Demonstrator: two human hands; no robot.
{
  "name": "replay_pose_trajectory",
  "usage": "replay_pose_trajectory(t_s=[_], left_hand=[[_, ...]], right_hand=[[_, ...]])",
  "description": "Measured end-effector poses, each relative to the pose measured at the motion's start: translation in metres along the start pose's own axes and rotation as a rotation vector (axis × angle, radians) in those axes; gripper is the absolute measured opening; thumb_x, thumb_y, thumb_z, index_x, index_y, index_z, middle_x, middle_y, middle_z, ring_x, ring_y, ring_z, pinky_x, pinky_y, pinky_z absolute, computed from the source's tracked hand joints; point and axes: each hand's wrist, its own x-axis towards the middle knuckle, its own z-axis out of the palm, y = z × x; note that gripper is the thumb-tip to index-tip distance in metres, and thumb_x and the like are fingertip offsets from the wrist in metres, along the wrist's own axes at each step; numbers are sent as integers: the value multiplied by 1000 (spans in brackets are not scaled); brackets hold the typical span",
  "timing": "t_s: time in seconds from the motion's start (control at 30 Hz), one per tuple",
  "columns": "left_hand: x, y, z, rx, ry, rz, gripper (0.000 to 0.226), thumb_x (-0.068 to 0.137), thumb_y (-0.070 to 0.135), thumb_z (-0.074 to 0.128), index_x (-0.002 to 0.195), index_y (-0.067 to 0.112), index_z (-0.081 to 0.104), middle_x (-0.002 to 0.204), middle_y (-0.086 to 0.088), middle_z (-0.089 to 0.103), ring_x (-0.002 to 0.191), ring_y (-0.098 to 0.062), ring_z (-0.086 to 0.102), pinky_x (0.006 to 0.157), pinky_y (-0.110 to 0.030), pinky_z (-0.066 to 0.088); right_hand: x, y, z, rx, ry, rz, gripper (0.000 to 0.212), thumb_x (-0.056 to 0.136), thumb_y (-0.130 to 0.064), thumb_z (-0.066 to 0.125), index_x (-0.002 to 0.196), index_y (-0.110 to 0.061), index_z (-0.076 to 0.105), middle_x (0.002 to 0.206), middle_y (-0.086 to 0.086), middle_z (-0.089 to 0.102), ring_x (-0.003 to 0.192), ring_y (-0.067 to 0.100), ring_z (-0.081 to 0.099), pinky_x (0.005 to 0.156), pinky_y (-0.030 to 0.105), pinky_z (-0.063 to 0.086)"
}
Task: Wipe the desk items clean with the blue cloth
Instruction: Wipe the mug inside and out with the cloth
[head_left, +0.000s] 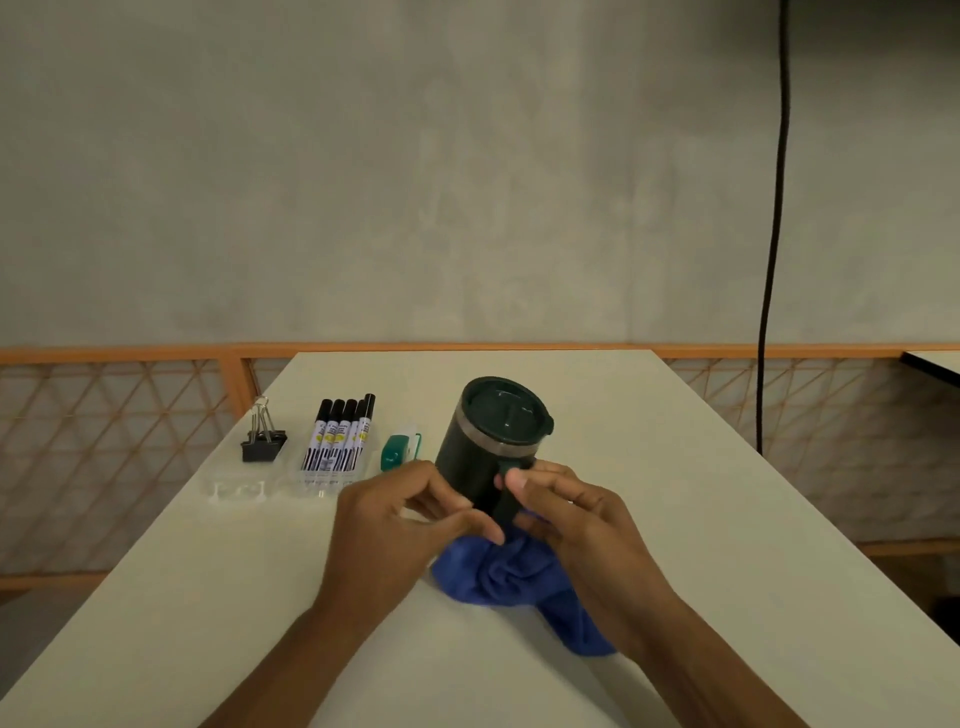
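Binder clips (263, 446), markers (340, 439) with labels too blurred to read, and a green tape dispenser (399, 451) lie near the surface's (675, 493) left edge. My left hand (395, 525) and right hand (571, 519) curl their fingers round the tilted dark green mug (488, 441). The blue cloth (498, 571) lies crumpled just beneath, and the surface runs wide to its right edge.

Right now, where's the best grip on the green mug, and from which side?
By its handle, from the near side: the handle faces the person, where the right hand pinches it. The mug is wide, smooth and tilted, so the left hand steadies it.
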Motion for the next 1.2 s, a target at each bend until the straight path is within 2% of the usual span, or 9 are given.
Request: replay_pose_trajectory(t_s=[0.1, 0.17, 0.33, 0.47, 0.63, 0.67, 0.83, 1.0, 1.2], left_hand=[[10, -7, -20, 6, 73, -117, 28, 67, 43, 92, 79, 21, 79, 76, 9, 75, 73, -15, 70, 71, -21, 57], [16, -17, -30, -30, 86, -249, 41, 65, 51, 89, 92, 22, 78, 90, 7, 77, 85, -15, 71, 79, -19, 58], [18, -38, -38, -192, -243, -441, 77, 66, 84, 80, 125, 35, 72, 123, 8, 75, 113, -14, 71, 98, -34, 59], [14, -31, -32, -306, -358, -456, 61, 82, 64, 74, 131, 27, 72, 132, 2, 74, 128, -17, 66, 107, -37, 55], [13, -26, -32, -379, -320, -427, 49, 90, 52, 71, 129, 22, 75, 124, -9, 74, 124, -23, 67, 105, -36, 57], [12, -26, -34, -380, -305, -421, 48, 89, 52, 71, 127, 22, 75, 123, -8, 75, 123, -22, 68, 103, -34, 57], [15, -24, -37, -342, -259, -374, 44, 91, 43, 74, 130, 23, 71, 126, 1, 75, 124, -19, 66, 99, -32, 58], [15, -27, -33, -289, -215, -350, 45, 92, 49, 78, 133, 31, 69, 128, 9, 74, 126, -13, 65, 103, -37, 57], [8, -36, -25, -154, -317, -385, 52, 93, 62, 69, 141, 47, 55, 135, 24, 65, 121, 6, 63, 93, -19, 57]], right_hand=[[5, -8, -16, -31, -34, 13, 27, 100, -32, 70, 103, -7, 81, 124, 8, 72, 117, 23, 71, 107, 42, 54], [6, -10, -25, -36, -71, 20, 25, 102, -31, 68, 96, -9, 79, 118, 5, 69, 113, 22, 69, 105, 40, 54], [8, -14, -30, 14, -142, 55, 32, 108, -29, 57, 104, -5, 78, 113, 16, 69, 110, 28, 69, 110, 53, 54], [8, -9, -26, 74, -200, 95, 58, 109, -35, 59, 114, 23, 54, 112, 23, 61, 108, 38, 61, 108, 57, 51], [6, -9, -22, 41, -180, 108, 42, 108, -33, 58, 98, 7, 69, 105, 27, 68, 106, 41, 70, 102, 44, 59], [6, -11, -20, -6, -173, 101, 43, 109, -34, 57, 100, 6, 70, 108, 29, 71, 109, 41, 72, 103, 45, 59], [5, -25, -13, -349, -208, 110, 43, 110, -48, 44, 121, -15, 70, 117, 4, 77, 113, 17, 74, 95, 34, 63], [11, -31, -11, -308, -222, 149, 44, 107, -47, 50, 117, -7, 65, 115, -1, 78, 109, 21, 77, 89, 40, 65], [31, -43, -20, -250, -80, 71, 50, 106, -45, 54, 114, 2, 68, 108, 11, 79, 101, 29, 79, 84, 41, 66]])
